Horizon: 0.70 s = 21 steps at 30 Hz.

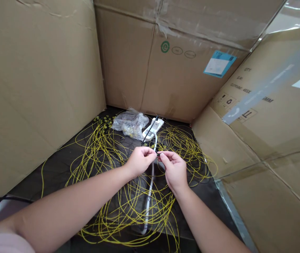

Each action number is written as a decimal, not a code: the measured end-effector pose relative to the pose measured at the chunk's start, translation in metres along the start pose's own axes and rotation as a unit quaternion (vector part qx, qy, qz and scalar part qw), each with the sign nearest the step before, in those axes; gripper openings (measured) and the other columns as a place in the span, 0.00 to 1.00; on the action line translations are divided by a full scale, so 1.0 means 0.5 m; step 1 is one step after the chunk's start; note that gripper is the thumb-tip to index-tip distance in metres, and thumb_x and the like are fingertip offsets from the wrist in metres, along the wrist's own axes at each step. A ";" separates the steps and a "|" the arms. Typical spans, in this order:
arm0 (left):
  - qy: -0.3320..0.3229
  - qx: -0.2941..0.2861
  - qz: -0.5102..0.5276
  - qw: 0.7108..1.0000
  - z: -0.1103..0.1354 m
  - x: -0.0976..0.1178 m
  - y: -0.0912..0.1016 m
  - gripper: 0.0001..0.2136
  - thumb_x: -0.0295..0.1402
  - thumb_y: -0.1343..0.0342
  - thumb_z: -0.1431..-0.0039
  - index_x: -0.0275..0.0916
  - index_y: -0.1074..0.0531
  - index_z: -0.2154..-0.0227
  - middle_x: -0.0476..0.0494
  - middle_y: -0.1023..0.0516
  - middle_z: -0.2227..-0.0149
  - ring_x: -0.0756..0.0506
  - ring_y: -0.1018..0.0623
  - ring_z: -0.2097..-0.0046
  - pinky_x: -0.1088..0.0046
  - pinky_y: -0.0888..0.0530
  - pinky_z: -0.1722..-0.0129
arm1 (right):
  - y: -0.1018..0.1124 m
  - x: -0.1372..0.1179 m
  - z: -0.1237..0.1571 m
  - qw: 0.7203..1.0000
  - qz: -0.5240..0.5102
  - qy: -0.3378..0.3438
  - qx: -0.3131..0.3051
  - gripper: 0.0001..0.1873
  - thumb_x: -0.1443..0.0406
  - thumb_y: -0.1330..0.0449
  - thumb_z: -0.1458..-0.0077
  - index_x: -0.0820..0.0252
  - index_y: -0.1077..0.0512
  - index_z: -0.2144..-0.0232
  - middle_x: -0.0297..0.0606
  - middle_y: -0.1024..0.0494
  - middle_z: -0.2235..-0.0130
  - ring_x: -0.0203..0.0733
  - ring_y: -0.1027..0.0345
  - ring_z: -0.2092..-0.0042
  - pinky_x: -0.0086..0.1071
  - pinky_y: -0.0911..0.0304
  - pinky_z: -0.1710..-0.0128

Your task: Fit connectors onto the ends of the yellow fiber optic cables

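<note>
My left hand (141, 161) and my right hand (174, 170) meet fingertip to fingertip above the dark work surface, both pinched closed. A small dark piece (158, 154) shows between the fingertips, too small to name. Loose yellow wires (136, 207) spread under and in front of my wrists, with more yellow wires (96, 146) on the left and a coiled bundle (184, 144) on the right. A white cable (150, 196) runs beneath my hands toward the front edge. Just beyond the fingers lies a white device (154, 128) with a black strip across it.
A clear plastic bag (130, 123) with small parts lies at the back. Tall cardboard boxes wall the surface on the left (39, 77), behind (129, 63) and on the right (279, 126). A black cable (5, 199) crosses at the lower left.
</note>
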<state>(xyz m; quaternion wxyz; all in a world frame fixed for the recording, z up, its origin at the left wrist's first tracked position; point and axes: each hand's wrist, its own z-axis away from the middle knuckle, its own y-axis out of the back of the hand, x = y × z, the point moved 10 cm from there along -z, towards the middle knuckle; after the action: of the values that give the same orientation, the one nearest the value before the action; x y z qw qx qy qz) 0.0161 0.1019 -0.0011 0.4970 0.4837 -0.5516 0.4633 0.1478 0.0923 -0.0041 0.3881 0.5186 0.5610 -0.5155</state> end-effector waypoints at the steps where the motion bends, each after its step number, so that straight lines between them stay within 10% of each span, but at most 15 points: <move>1: 0.005 0.000 0.006 1.000 0.000 -0.002 -0.001 0.07 0.32 0.44 0.53 0.33 0.29 0.78 0.48 0.28 0.78 0.53 0.33 0.75 0.76 0.35 0.72 | 0.000 0.000 0.000 1.000 0.003 0.001 -0.001 0.07 0.65 0.37 0.54 0.62 0.25 0.69 0.38 0.22 0.68 0.35 0.31 0.69 0.32 0.34 0.65; 21: 0.090 0.003 0.087 0.992 0.004 -0.025 0.000 0.09 0.34 0.41 0.55 0.33 0.30 0.80 0.55 0.37 0.84 0.59 0.45 0.83 0.79 0.46 0.82 | -0.009 -0.018 -0.007 0.998 0.066 0.005 -0.024 0.07 0.64 0.38 0.52 0.62 0.25 0.69 0.39 0.22 0.67 0.38 0.29 0.68 0.34 0.33 0.64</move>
<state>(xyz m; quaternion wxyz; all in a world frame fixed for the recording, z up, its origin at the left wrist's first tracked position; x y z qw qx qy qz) 0.0166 0.1007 -0.0138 0.5007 0.3916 -0.5438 0.5478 0.1451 0.0944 0.0058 0.4304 0.5475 0.5400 -0.4726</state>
